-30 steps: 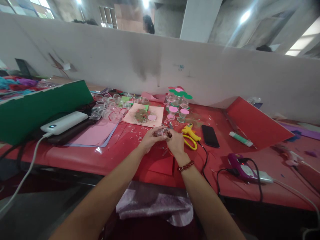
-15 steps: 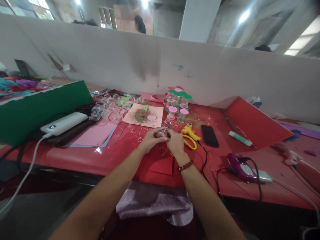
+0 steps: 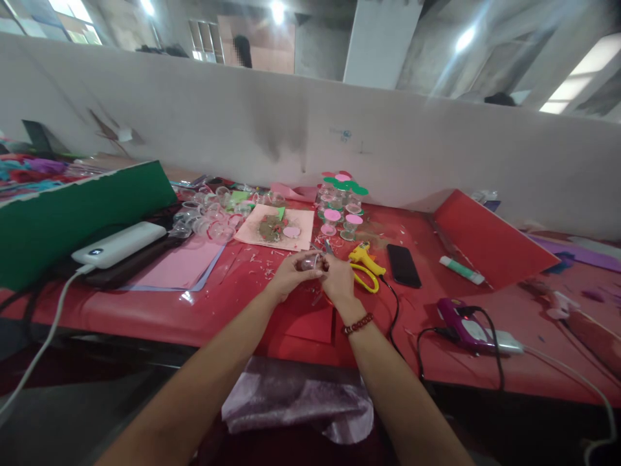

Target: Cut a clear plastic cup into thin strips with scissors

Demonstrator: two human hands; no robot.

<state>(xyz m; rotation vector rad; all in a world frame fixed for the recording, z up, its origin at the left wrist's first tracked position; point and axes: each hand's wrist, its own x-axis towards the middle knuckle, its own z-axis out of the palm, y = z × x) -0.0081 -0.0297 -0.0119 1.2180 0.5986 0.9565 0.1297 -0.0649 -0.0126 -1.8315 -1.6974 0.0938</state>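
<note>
Above the middle of the red table, my left hand is wrapped round a small clear plastic cup, which lies tilted on its side. My right hand, with a beaded bracelet at the wrist, is closed against the cup's rim. Its fingertips are partly hidden, and I cannot make out what is pinched there. A thin metal blade tip shows just beyond the right fingers. Beside that hand lie a yellow glue gun and a yellow looped handle.
Clear cups are heaped at the left; others with paper discs stand stacked at the back. A dirty pink sheet, black phone, glue stick, purple power strip with cables and white power bank surround the hands.
The cup has turned slightly in my hands, its rounded side now showing more toward the left. Both hands stay together; the whole view has shifted a little.
</note>
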